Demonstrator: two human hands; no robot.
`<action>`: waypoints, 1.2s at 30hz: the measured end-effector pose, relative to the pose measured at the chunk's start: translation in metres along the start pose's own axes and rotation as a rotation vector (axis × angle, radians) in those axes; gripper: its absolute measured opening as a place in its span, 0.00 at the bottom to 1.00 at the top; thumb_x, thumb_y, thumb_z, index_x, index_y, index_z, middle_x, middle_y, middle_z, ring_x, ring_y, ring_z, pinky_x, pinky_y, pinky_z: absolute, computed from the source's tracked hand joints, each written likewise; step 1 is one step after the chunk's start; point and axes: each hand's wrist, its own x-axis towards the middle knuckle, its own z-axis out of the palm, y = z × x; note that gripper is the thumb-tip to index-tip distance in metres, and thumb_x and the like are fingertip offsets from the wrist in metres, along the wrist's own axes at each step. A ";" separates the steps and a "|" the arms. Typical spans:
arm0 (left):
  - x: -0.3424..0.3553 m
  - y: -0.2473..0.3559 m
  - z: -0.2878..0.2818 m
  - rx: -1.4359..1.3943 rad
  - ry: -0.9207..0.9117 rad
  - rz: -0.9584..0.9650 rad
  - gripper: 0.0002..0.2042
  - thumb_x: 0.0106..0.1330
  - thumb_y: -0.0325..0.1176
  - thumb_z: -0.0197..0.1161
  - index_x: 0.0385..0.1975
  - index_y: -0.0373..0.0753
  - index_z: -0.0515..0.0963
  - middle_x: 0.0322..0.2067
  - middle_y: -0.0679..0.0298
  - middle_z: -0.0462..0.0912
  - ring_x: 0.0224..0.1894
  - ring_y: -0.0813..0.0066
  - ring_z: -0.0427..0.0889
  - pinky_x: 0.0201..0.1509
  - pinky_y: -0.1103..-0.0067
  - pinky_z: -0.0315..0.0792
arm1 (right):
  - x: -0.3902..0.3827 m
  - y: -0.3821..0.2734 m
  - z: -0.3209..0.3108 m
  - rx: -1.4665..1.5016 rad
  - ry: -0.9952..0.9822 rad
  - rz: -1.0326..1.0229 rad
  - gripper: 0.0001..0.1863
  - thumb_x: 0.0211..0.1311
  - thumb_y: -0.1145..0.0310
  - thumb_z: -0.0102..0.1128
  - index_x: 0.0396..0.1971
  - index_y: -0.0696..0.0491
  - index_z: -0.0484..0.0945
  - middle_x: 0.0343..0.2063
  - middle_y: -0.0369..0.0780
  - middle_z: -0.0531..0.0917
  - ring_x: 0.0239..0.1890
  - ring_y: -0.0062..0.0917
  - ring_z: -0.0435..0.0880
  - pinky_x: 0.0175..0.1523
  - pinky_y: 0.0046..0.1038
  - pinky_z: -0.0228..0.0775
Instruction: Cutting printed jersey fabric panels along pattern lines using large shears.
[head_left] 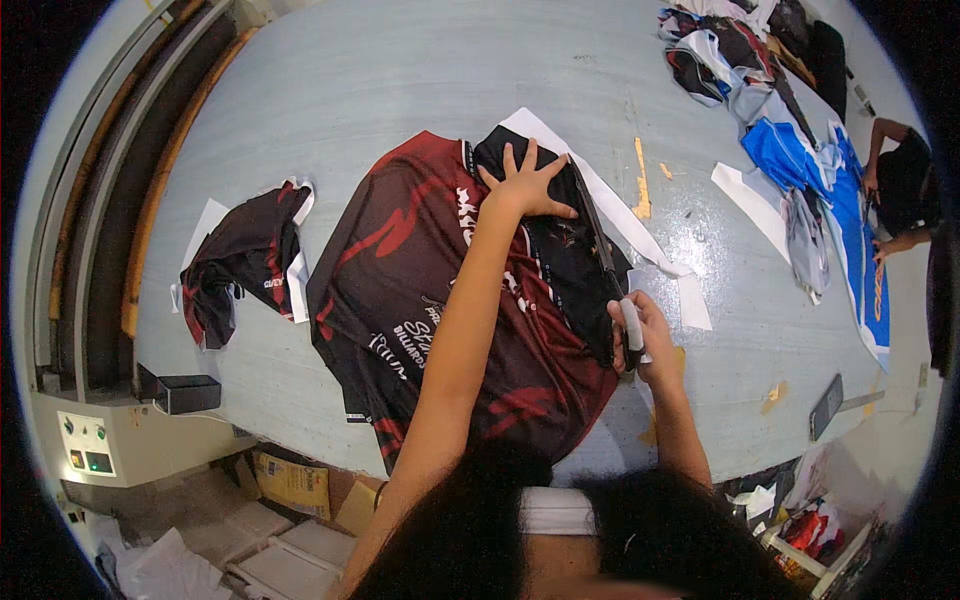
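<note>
Left hand is splayed wide on some black fabric, upper middle of the frame; right hand, right of centre, is wrapped round the scissors, blades along that fabric's right edge. Biggest thing's the grey table under everything. Red-and-black garment covers the centre, touching the black fabric, can't tell if they're joined. Smaller dark piece sits mid-left, phone lower right.

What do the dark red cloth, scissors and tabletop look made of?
Dark red cloth: likely synthetic knit, matte; soft drape, printed pattern.
Scissors: probably metal; long, thin, dark blades. Pale handle covering unclear.
Tabletop: smooth, semi-gloss, perhaps coated board; glare at right.
</note>
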 end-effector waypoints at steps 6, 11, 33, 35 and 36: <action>0.001 -0.002 -0.001 -0.062 -0.027 -0.002 0.51 0.29 0.65 0.66 0.60 0.68 0.49 0.65 0.59 0.30 0.65 0.48 0.24 0.54 0.37 0.26 | -0.002 -0.004 0.003 0.007 0.007 0.017 0.16 0.52 0.61 0.61 0.26 0.53 0.64 0.09 0.33 0.69 0.05 0.19 0.68 0.09 0.20 0.56; 0.002 0.000 -0.001 -0.057 -0.034 -0.008 0.51 0.30 0.65 0.66 0.61 0.68 0.49 0.65 0.59 0.30 0.65 0.48 0.24 0.54 0.37 0.27 | -0.002 -0.002 0.003 0.018 0.017 0.001 0.16 0.52 0.60 0.61 0.26 0.53 0.63 0.08 0.33 0.68 0.04 0.18 0.67 0.08 0.20 0.55; 0.001 -0.001 0.003 -0.001 0.012 -0.004 0.50 0.31 0.68 0.63 0.61 0.68 0.48 0.65 0.58 0.34 0.65 0.46 0.29 0.55 0.38 0.30 | -0.003 -0.007 0.004 -0.165 0.028 0.005 0.15 0.55 0.60 0.58 0.26 0.52 0.62 0.08 0.32 0.67 0.04 0.17 0.66 0.08 0.19 0.56; 0.001 0.000 0.001 0.007 0.002 -0.007 0.50 0.32 0.68 0.63 0.61 0.68 0.48 0.65 0.57 0.33 0.65 0.46 0.29 0.55 0.38 0.30 | -0.002 -0.006 0.004 -0.164 0.035 -0.005 0.15 0.55 0.60 0.58 0.26 0.52 0.62 0.07 0.32 0.67 0.04 0.17 0.65 0.07 0.18 0.54; 0.001 0.000 0.001 0.006 0.002 -0.008 0.50 0.32 0.68 0.63 0.61 0.68 0.48 0.65 0.57 0.33 0.65 0.46 0.29 0.55 0.38 0.30 | -0.003 -0.006 0.005 -0.164 0.034 -0.005 0.15 0.55 0.60 0.58 0.26 0.52 0.62 0.07 0.32 0.67 0.04 0.17 0.65 0.07 0.18 0.54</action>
